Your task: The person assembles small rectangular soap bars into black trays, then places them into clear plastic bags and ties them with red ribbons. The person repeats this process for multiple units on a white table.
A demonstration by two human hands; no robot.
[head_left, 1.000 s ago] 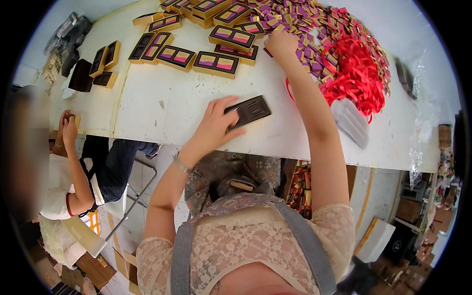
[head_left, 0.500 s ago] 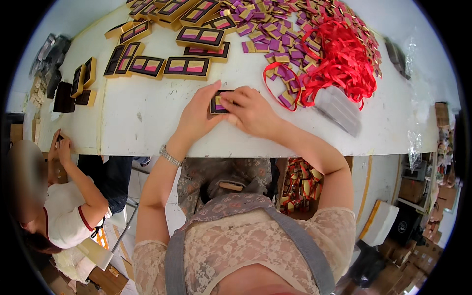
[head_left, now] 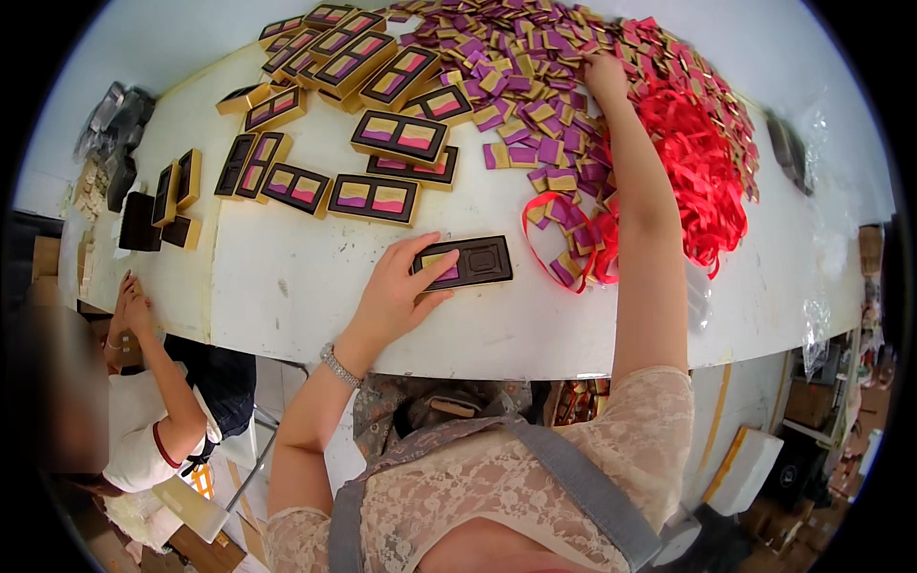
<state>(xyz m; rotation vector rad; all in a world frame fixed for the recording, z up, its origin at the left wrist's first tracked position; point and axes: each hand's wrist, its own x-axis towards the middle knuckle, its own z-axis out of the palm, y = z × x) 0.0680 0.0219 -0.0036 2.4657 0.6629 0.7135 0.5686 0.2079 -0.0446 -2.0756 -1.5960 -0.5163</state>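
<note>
A dark tray box with a gold edge [head_left: 496, 260] lies in front of me on the white table. My left hand [head_left: 390, 291] grips its left end, the thumb over a small purple-and-gold wrapped piece [head_left: 441, 271] in the left compartment. The right compartment holds nothing and shows a moulded dark recess. Farther off, my right arm stretches to the heap. My right hand [head_left: 604, 80] has its fingers curled down among the wrapped pieces, where purple-and-gold ones [head_left: 521, 76] meet pink-and-gold ones [head_left: 669, 59]. What those fingers hold, if anything, is hidden.
Filled boxes [head_left: 374, 199] stand stacked at the back left. A tangle of red ribbon [head_left: 702, 172] lies beside my right arm, with one loop [head_left: 527, 234] nearer the box. Several boxes [head_left: 164, 196] stand far left. Another person [head_left: 158, 420] sits at the left.
My right hand has left the box and reached far forward to the heap. My left hand stays at the box, whose right compartment now shows. The view has shifted.
</note>
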